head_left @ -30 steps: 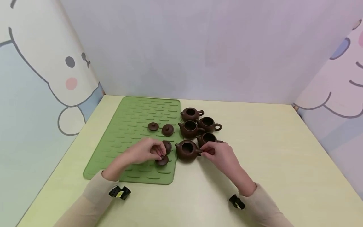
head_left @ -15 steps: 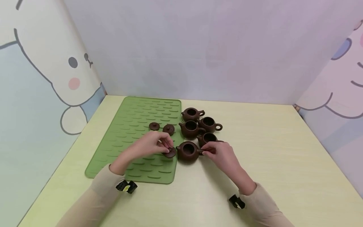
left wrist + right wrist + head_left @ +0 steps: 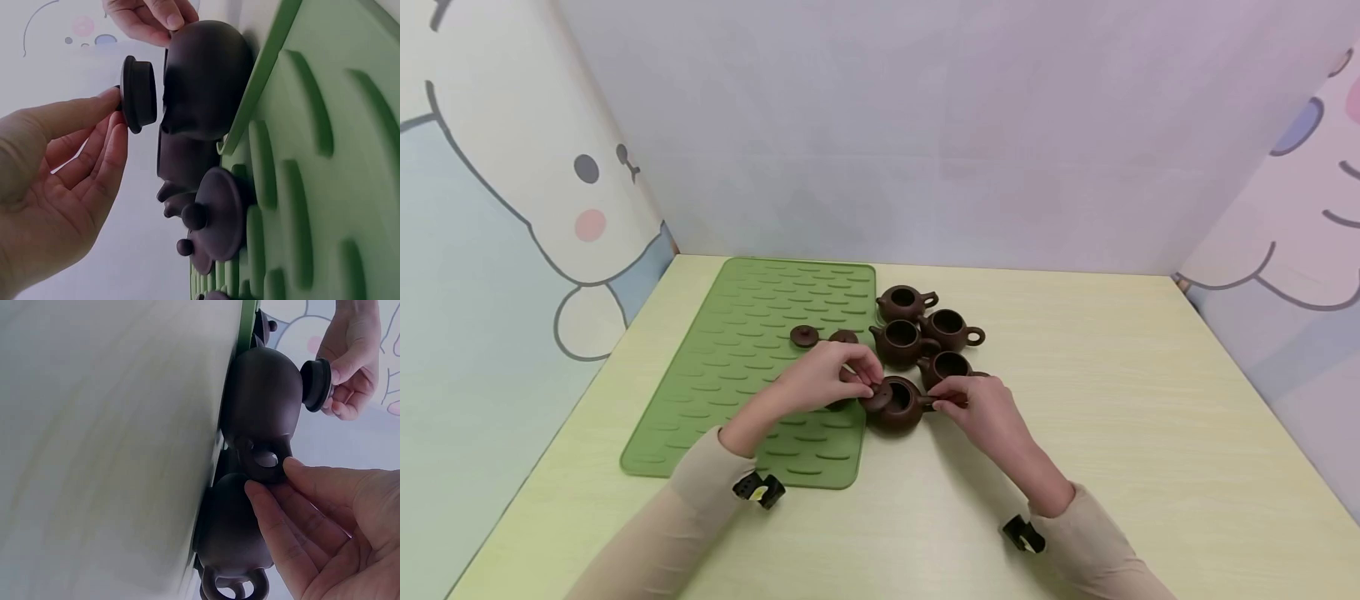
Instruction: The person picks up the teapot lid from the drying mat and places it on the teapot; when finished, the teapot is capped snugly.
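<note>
My left hand (image 3: 829, 377) pinches a dark brown teapot lid (image 3: 139, 94) by its knob and holds it over the left part of the nearest teapot's mouth. In the left wrist view the lid hangs apart from that teapot (image 3: 209, 78). The thumb and fingers of my right hand (image 3: 981, 417) pinch the same teapot's handle (image 3: 269, 469). This small teapot stands lidless on the table, its spout toward the green mat. Another lid (image 3: 219, 215), knob up, lies on the mat beneath my left hand, mostly hidden in the head view.
Behind the held teapot several open brown teapots (image 3: 901, 342) stand close together along the right edge of the green mat (image 3: 737, 333). Farther back on the mat lie two lids, one of them a plain round lid (image 3: 804, 336). The pale table (image 3: 1112, 400) extends to the right.
My left hand has lifted a lid from the mat and carried it right and slightly back, over the nearest teapot. My right hand has stayed at the handle.
</note>
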